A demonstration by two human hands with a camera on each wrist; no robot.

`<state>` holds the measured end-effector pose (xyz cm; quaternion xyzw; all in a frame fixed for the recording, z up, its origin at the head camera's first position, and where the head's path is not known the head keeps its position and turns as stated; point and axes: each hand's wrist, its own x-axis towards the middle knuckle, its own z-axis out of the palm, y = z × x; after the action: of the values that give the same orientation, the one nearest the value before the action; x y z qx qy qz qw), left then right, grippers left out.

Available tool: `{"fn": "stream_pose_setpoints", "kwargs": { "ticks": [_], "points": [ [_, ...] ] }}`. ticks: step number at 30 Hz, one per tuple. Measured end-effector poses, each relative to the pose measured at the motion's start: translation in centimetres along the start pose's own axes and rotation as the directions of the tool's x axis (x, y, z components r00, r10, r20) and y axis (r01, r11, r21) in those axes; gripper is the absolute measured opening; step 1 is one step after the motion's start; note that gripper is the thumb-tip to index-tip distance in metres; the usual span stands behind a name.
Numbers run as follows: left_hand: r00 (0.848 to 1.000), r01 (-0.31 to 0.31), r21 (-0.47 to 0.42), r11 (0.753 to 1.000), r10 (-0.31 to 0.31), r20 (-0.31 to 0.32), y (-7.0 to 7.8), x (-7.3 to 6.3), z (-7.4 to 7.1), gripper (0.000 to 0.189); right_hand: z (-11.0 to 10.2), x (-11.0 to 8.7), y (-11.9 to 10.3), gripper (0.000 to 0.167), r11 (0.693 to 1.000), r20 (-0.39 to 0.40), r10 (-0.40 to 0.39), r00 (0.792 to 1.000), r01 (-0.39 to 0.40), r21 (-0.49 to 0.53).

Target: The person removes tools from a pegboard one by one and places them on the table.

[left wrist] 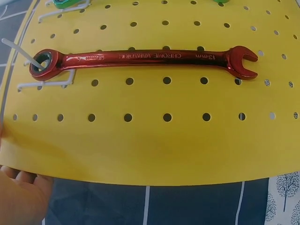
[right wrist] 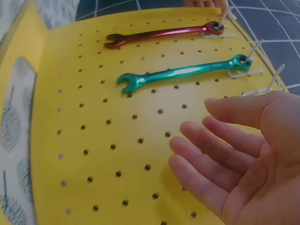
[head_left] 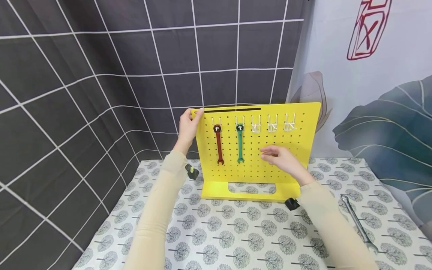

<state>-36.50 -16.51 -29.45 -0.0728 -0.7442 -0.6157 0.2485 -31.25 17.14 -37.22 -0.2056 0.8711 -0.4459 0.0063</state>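
A yellow pegboard (head_left: 253, 168) stands upright on the table. My left hand (head_left: 188, 129) grips its upper left corner, thumb in front and fingers behind the edge. From the leftmost white hook hangs a red combination wrench (head_left: 219, 146), marked 13mm in the left wrist view. The green combination wrench (head_left: 240, 142) hangs on the hook to its right. My right hand (head_left: 281, 161) is in front of the board, below the bare hooks (head_left: 272, 123), holding nothing. In the right wrist view its fingers (right wrist: 211, 145) are spread and slightly bent, near the green wrench but apart from it.
A silver wrench (head_left: 359, 221) lies on the tree-patterned tablecloth (head_left: 222, 240), at the right beside my right forearm. Dark cloth with a white grid (head_left: 175, 48) hangs behind and to the left. A pale curtain with a leaf print (head_left: 391, 123) hangs at the right.
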Motion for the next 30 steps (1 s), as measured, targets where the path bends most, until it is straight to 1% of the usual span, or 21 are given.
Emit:
{"fn": "stream_pose_setpoints", "kwargs": {
  "ticks": [5,7,9,13,17,24,30],
  "points": [
    [1.000,-0.010,-0.012,1.000,0.010,-0.006,0.0,0.2,0.0,0.031,-0.1,1.6,-1.4,0.045,0.998,0.001,-0.005,1.000,0.005,0.055],
    [1.000,-0.009,-0.013,1.000,0.009,-0.006,0.1,0.2,0.0,0.031,0.0,2.0,-2.0,0.045,0.998,0.005,0.005,1.000,-0.006,0.068],
    [1.000,-0.008,-0.013,1.000,0.008,-0.002,0.1,0.2,0.0,0.031,0.2,2.4,-2.5,0.045,0.996,0.009,0.009,1.000,-0.010,0.094],
    [1.000,-0.007,-0.010,1.000,0.007,0.004,-0.1,0.1,0.0,0.031,0.9,3.0,-3.3,0.044,0.994,0.003,0.012,1.000,-0.013,0.111],
    [1.000,-0.004,-0.008,1.000,0.004,0.003,-0.2,0.0,-0.1,0.031,1.6,3.6,-3.8,0.044,0.994,-0.004,0.005,1.000,-0.005,0.107],
    [1.000,-0.012,-0.012,1.000,0.012,0.007,0.1,0.0,0.1,0.031,2.3,4.3,-4.3,0.044,0.987,-0.039,-0.011,0.999,0.017,0.160],
    [1.000,-0.002,-0.001,1.000,0.002,0.000,-0.2,0.1,0.0,0.030,2.9,4.6,-4.8,0.043,0.985,-0.069,0.011,0.998,0.001,0.170]
  ]
}}
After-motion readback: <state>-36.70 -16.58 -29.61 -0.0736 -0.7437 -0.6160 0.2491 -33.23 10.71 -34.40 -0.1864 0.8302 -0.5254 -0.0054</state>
